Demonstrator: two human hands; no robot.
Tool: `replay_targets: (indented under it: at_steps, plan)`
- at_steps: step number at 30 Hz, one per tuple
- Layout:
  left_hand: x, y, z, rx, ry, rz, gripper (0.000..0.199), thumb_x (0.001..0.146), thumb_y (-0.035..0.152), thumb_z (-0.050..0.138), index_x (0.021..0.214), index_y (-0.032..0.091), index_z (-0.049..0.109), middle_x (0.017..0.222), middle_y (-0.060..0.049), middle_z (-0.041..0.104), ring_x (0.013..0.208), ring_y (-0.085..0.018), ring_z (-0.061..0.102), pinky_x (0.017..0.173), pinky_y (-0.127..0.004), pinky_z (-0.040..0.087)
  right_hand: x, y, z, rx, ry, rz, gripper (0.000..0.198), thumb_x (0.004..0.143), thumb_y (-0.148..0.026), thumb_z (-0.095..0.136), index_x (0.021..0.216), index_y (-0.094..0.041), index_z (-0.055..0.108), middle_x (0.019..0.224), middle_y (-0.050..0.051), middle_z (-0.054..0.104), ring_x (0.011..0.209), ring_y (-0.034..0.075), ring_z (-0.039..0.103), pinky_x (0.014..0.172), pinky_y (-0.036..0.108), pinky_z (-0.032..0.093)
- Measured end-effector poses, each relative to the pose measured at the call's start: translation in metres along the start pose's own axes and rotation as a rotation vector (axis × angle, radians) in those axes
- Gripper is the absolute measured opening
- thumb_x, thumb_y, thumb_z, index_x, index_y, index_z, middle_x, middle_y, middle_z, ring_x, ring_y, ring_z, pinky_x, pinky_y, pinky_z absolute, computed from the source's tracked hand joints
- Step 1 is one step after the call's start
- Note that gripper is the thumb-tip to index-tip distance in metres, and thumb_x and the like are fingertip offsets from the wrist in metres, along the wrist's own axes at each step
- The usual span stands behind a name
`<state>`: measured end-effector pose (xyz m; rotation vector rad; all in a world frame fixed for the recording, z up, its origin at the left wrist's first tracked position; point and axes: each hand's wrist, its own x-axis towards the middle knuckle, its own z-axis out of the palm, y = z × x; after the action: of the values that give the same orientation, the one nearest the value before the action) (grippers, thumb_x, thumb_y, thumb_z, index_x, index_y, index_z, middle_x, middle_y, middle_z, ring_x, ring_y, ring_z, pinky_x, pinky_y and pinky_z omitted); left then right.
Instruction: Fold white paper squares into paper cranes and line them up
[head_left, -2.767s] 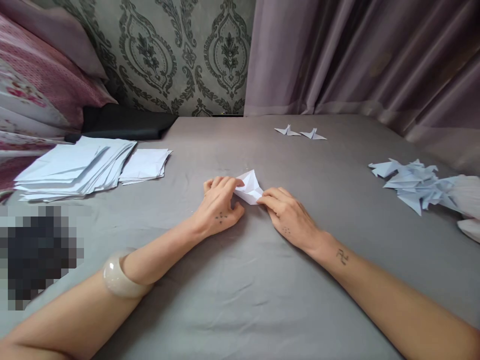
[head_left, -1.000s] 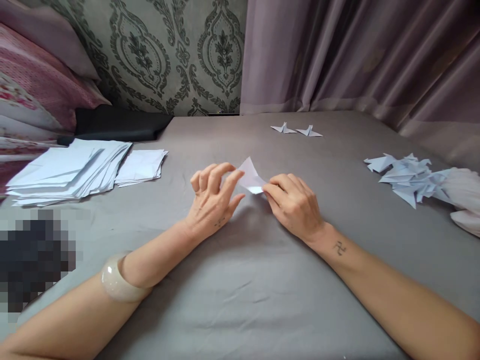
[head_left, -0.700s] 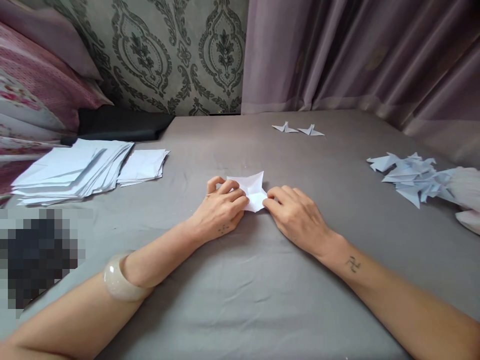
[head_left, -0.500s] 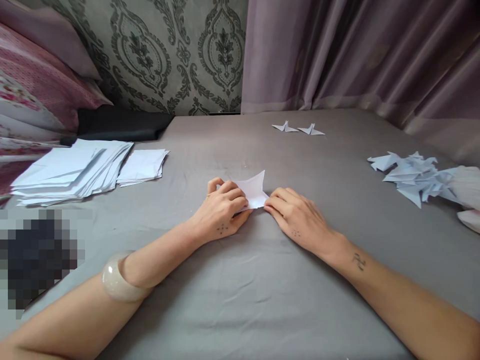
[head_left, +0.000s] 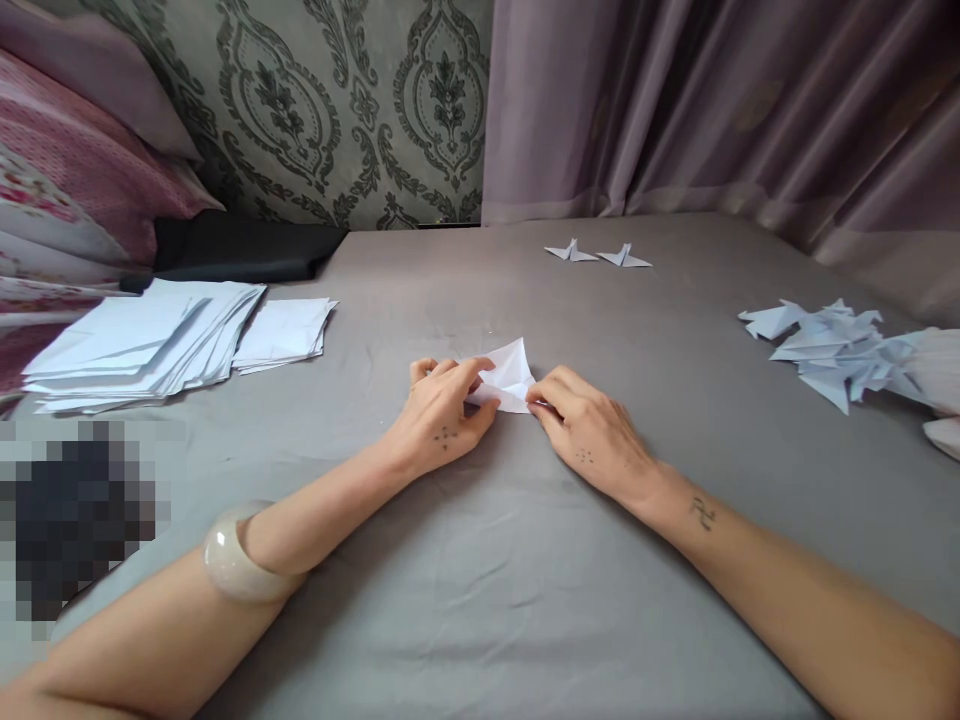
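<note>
paper stacks lie near the grey cloth's left edge. mid-cloth, the left hand bends its fingers over folded paper, grip unclear; the right hand's fingers pinch its right corner. a paper heap lies toward the right edge.

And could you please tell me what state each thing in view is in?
White paper, creased, partly folded
Left hand, partly open at the paper's left
Right hand, pinching the paper's right corner
Two paper figures, folded, wings spread
Paper heap, folded pieces, jumbled
Large paper stack, edges uneven
Small paper stack, edges uneven
Bangle, worn
Grey cloth, slightly wrinkled
Curtain, hanging in folds
</note>
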<state>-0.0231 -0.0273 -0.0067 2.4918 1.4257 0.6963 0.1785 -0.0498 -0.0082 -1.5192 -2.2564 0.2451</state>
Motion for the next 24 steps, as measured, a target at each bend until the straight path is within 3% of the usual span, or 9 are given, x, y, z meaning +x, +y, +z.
replay_targets:
  at_steps: [4, 8, 13, 17, 22, 24]
  plan:
    - [0.0, 0.0, -0.003, -0.018, -0.065, 0.01, 0.047, 0.072, 0.009, 0.048, 0.118, 0.019, 0.048, 0.093, -0.004, 0.063, 0.091, -0.019, 0.057, 0.095, -0.042, 0.027, -0.002, -0.002, -0.003, -0.073, -0.054, -0.114, 0.027, 0.093, -0.012, 0.041, 0.097, -0.022, 0.066, 0.096, 0.004, 0.061, 0.089, 0.016, 0.056, 0.064, 0.026, 0.039]
    - [-0.001, -0.004, -0.002, 0.002, -0.026, 0.078, 0.044, 0.078, 0.005, 0.041, 0.118, 0.022, 0.047, 0.099, -0.004, 0.065, 0.098, -0.018, 0.056, 0.097, -0.041, 0.025, -0.005, -0.002, -0.006, -0.111, -0.084, -0.143, 0.031, 0.092, -0.009, 0.04, 0.103, -0.022, 0.067, 0.099, 0.005, 0.06, 0.09, 0.016, 0.054, 0.064, 0.026, 0.039]
    - [-0.001, -0.004, 0.0, 0.118, 0.162, 0.146, 0.033, 0.089, 0.016, 0.044, 0.122, 0.023, 0.046, 0.12, -0.009, 0.058, 0.112, -0.024, 0.049, 0.095, -0.041, 0.029, -0.006, -0.003, -0.009, -0.173, -0.109, -0.181, 0.035, 0.092, -0.01, 0.041, 0.112, -0.025, 0.066, 0.101, 0.005, 0.059, 0.087, 0.016, 0.052, 0.061, 0.028, 0.037]
    - [0.0, -0.005, 0.0, 0.177, 0.261, 0.08, 0.029, 0.09, 0.031, 0.051, 0.117, 0.02, 0.051, 0.118, -0.012, 0.055, 0.103, -0.025, 0.048, 0.086, -0.038, 0.035, -0.006, -0.004, -0.01, -0.201, -0.116, -0.193, 0.037, 0.092, -0.01, 0.04, 0.116, -0.026, 0.064, 0.102, 0.005, 0.059, 0.086, 0.016, 0.052, 0.061, 0.028, 0.036]
    - [0.0, 0.002, -0.003, 0.037, 0.076, 0.132, 0.029, 0.089, 0.022, 0.05, 0.118, 0.023, 0.054, 0.116, -0.006, 0.061, 0.102, -0.022, 0.049, 0.086, -0.038, 0.033, -0.006, -0.005, -0.011, -0.211, -0.127, -0.195, 0.037, 0.092, -0.01, 0.04, 0.117, -0.024, 0.063, 0.102, 0.005, 0.058, 0.088, 0.017, 0.052, 0.063, 0.028, 0.036]
    - [0.0, 0.005, -0.003, -0.037, 0.016, 0.099, 0.026, 0.088, 0.026, 0.054, 0.113, 0.024, 0.058, 0.107, -0.004, 0.065, 0.102, -0.023, 0.048, 0.087, -0.039, 0.031, -0.006, -0.005, -0.012, -0.213, -0.127, -0.197, 0.037, 0.092, -0.01, 0.041, 0.116, -0.024, 0.063, 0.102, 0.005, 0.058, 0.088, 0.017, 0.052, 0.064, 0.028, 0.037]
